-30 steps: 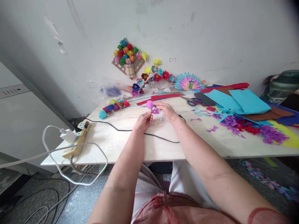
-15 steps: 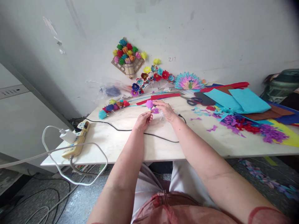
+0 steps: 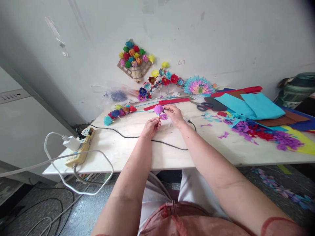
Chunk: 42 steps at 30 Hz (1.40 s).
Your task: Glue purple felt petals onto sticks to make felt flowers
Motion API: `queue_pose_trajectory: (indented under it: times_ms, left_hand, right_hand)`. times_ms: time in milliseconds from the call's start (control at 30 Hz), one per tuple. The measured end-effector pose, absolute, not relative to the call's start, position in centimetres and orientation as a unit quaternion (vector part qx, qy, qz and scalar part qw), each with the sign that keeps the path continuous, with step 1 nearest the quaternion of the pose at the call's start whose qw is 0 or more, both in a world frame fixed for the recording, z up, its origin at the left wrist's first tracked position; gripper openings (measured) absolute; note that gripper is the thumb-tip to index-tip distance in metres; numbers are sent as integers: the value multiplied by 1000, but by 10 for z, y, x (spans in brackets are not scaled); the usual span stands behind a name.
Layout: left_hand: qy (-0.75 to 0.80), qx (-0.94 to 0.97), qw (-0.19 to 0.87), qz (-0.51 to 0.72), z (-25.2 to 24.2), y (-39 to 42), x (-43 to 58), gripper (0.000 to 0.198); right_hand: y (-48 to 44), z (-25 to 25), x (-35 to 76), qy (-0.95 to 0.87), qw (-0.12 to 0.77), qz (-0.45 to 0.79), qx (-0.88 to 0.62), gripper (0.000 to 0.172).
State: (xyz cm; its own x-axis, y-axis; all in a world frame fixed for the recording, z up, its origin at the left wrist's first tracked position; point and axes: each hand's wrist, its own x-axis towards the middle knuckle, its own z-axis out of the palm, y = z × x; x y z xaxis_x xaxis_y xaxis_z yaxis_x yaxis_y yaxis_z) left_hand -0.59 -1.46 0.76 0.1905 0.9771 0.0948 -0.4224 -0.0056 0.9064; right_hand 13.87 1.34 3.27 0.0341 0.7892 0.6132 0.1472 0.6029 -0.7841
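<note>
My left hand [image 3: 152,127] is closed in a pinch around the base of a purple paper flower [image 3: 158,110], holding it upright above the table. At the flower's right side, my right hand [image 3: 173,114] has its thumb and forefinger bent in at the petal edge, seemingly pinching it. Just behind and below the held flower lies a second purple paper piece [image 3: 163,116], partly covered by the hands. To the left is a row of finished paper flowers [image 3: 119,113] in several colours.
A black cable [image 3: 125,137] crosses the table [image 3: 128,155]. A power strip [image 3: 80,154] with a white charger stands at the left. Scissors [image 3: 204,106], turquoise paper sheets [image 3: 263,106] and purple cut paper [image 3: 287,140] lie at the right. A flower arch [image 3: 165,81] stands at the back.
My right hand has shifted slightly right, its fingers more curled at the petal edge. The flower's top looks a little wider. My left hand has stayed in place.
</note>
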Motion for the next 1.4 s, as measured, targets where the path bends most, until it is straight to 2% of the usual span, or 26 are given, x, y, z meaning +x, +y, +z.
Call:
queue_pose_trajectory:
  times_ms: [167,367,1033,1233,1400]
  left_hand:
    - [327,443,629,549,10,-17,-4,26]
    - [320,467,622,542,12,-20,-3,29]
    - [349,529,571,521,9,-19,0,33]
    - [342,542,563,522,7,-17,0,33]
    - [339,538,567,524,9,-19,0,34]
  right_hand:
    - [14,31,137,-678,589,137,-417,19]
    - [12,32,135,-689,566,82,-445,14]
    - [11,31,132,-697,541,84,-462,11]
    - [8,31,131,-686,556,87,-462,23]
    - [5,33,131,-694,553,86,-454,24]
